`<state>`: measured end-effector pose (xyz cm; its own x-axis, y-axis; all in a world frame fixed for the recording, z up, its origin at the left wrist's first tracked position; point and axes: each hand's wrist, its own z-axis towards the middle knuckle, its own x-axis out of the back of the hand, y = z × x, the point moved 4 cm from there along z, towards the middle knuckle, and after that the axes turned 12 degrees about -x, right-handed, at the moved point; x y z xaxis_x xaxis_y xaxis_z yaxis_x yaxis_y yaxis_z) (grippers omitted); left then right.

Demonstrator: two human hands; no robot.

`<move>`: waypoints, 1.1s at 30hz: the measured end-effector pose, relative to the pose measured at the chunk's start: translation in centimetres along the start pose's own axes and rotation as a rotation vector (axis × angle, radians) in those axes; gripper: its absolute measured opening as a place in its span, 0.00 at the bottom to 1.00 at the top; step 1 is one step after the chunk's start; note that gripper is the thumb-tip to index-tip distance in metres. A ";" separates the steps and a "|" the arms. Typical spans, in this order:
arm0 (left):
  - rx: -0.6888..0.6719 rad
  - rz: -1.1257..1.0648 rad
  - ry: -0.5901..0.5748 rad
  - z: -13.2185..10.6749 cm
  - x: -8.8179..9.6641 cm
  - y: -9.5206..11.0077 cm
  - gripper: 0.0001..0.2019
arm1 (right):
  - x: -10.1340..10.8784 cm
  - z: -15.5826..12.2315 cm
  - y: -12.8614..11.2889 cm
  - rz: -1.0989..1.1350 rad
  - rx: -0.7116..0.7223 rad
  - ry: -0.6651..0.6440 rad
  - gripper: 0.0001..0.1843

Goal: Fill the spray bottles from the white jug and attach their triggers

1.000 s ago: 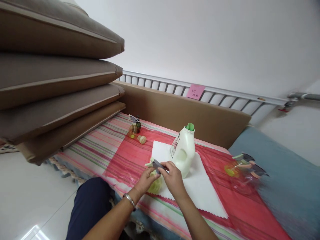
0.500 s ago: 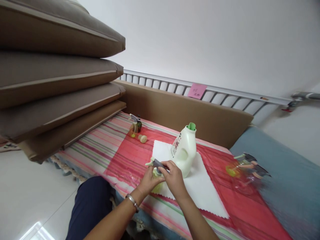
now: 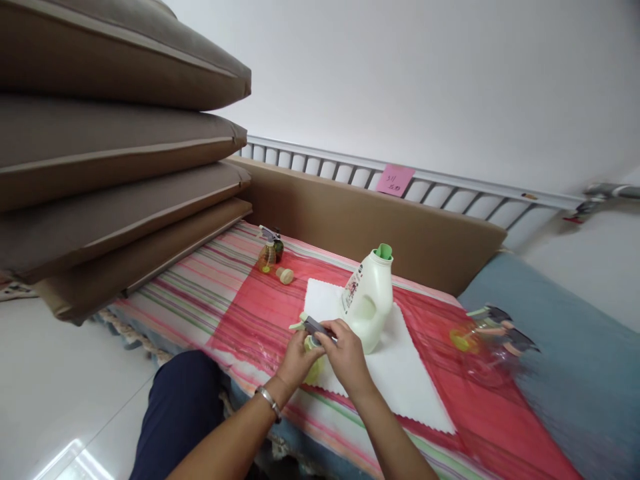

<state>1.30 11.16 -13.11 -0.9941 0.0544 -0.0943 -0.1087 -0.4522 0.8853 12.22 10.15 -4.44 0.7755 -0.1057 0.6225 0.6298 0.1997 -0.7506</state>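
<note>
A small yellow-green spray bottle (image 3: 313, 373) stands at the near edge of a white cloth (image 3: 400, 387), partly hidden by my hands. My left hand (image 3: 296, 360) is closed around its neck, just under the grey trigger head (image 3: 315, 325). The fingers of my right hand (image 3: 346, 352) grip that head from the other side. Right behind them is a large pale-green jug (image 3: 373, 293) with a handle, a bright green piece (image 3: 384, 251) showing in its mouth.
Amber and dark spray bottles (image 3: 267, 257) stand at the back left beside a cream-coloured cap-like piece (image 3: 285, 275). To the right are yellow and pinkish spray bottles (image 3: 500, 353). Brown cushions (image 3: 125, 133) are stacked at left. A padded board (image 3: 360, 213) runs along the back.
My left hand's fingers have shifted slightly around the bottle's neck, and the trigger head has moved a little. The other objects have stayed in place.
</note>
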 end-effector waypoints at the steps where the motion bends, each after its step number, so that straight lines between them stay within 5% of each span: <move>1: 0.006 -0.026 -0.039 0.2 0.1 0.1 0.17 | 0.0 0.0 0.0 -0.001 0.001 -0.002 0.06; 5: 0.025 -0.108 -0.162 0.7 0.4 0.4 0.18 | -0.1 0.0 0.1 -0.004 -0.002 -0.005 0.06; 10: 0.029 -0.109 -0.061 0.6 0.3 0.2 0.24 | -0.2 -0.1 0.0 -0.005 -0.006 -0.001 0.06; 16: 0.081 -0.141 -0.148 0.3 0.5 0.0 0.20 | -0.1 -0.1 0.1 -0.002 -0.001 -0.004 0.06; 22: 0.081 -0.100 -0.024 -0.1 0.5 0.0 0.23 | -0.2 -0.1 0.3 0.001 -0.006 -0.001 0.06; 28: 0.085 -0.134 -0.128 0.3 1.2 0.0 0.20 | -0.2 -0.1 0.1 -0.004 -0.011 -0.007 0.05; 33: 0.104 -0.093 -0.005 -0.1 0.4 -0.7 0.27 | -0.2 -0.2 -0.1 -0.006 -0.013 -0.016 0.05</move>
<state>0.98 11.40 -13.84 -0.9796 0.0963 -0.1762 -0.1991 -0.3506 0.9151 12.03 9.95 -4.50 0.7711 -0.0911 0.6302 0.6348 0.1863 -0.7498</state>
